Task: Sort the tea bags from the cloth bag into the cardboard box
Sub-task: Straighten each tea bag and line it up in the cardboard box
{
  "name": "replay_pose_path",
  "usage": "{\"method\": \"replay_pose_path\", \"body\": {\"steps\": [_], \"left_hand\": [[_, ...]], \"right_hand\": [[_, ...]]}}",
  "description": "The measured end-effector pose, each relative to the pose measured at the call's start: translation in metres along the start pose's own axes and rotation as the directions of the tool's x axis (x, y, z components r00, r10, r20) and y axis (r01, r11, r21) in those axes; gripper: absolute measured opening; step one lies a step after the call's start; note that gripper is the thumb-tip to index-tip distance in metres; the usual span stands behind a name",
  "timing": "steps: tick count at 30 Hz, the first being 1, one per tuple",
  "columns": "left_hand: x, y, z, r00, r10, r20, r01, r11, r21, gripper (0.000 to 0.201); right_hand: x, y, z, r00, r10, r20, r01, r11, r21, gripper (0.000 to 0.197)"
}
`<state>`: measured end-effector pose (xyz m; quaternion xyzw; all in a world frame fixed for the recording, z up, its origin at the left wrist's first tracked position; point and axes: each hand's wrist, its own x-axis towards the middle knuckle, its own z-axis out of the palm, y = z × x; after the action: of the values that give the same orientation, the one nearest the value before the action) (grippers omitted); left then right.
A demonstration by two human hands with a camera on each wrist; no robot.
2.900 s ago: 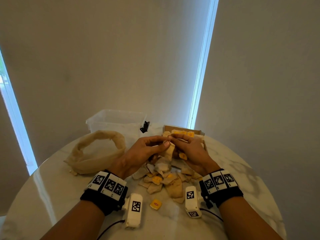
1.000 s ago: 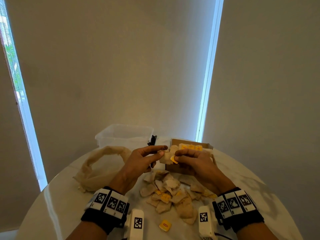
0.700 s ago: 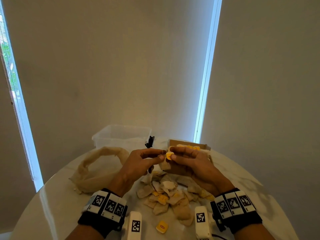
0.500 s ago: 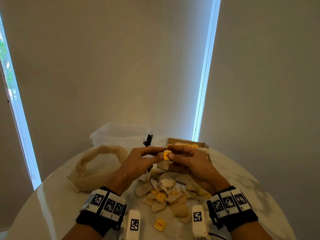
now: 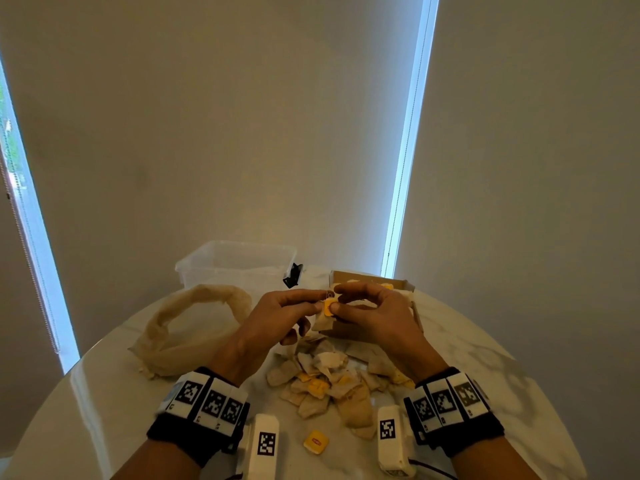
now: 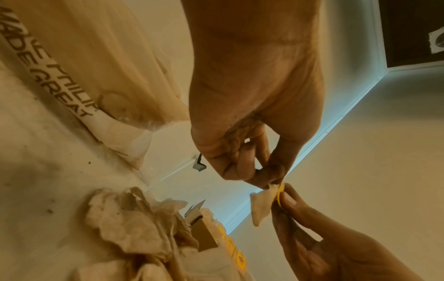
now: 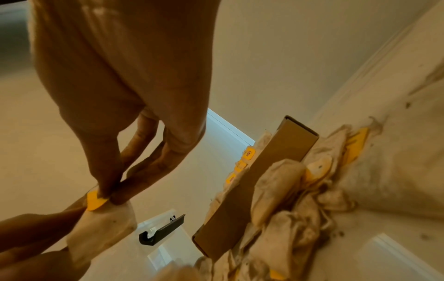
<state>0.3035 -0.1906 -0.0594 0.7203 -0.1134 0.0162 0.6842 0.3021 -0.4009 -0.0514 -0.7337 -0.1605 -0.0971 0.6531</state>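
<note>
Both the left hand (image 5: pixel 277 315) and right hand (image 5: pixel 372 315) pinch one tea bag (image 6: pixel 261 205) by its yellow tag (image 5: pixel 327 308); tugging apart could tear the thin paper, spilling tea over the bench (image 5: pixel 104 393).

Printed in dark capitals along the hem of the cloth bag (image 6: pixel 60 76): "MADE GREAT", with a cut-off line above, roughly "PHILIP". Nothing else legible.
</note>
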Motion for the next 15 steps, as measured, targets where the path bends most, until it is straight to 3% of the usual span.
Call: {"method": "replay_pose_path", "body": {"steps": [3, 7, 15], "left_hand": [[-0.002, 0.002, 0.001, 0.999, -0.041, 0.006, 0.041, 0.999, 0.01, 0.02], [-0.004, 0.002, -0.001, 0.998, -0.054, -0.02, 0.055, 0.997, 0.06, 0.02], [-0.002, 0.002, -0.01, 0.992, -0.113, -0.057, 0.119, 0.988, 0.098, 0.033]], "right_hand": [[-0.001, 0.0, 0.001, 0.997, -0.004, 0.077, 0.005, 1.0, -0.019, 0.042], [-0.001, 0.003, 0.0, 0.981, -0.024, 0.193, 0.042, 0.995, -0.093, 0.036], [0.001, 0.006, 0.0, 0.979, -0.007, 0.205, 0.038, 0.988, -0.15, 0.027]]}}
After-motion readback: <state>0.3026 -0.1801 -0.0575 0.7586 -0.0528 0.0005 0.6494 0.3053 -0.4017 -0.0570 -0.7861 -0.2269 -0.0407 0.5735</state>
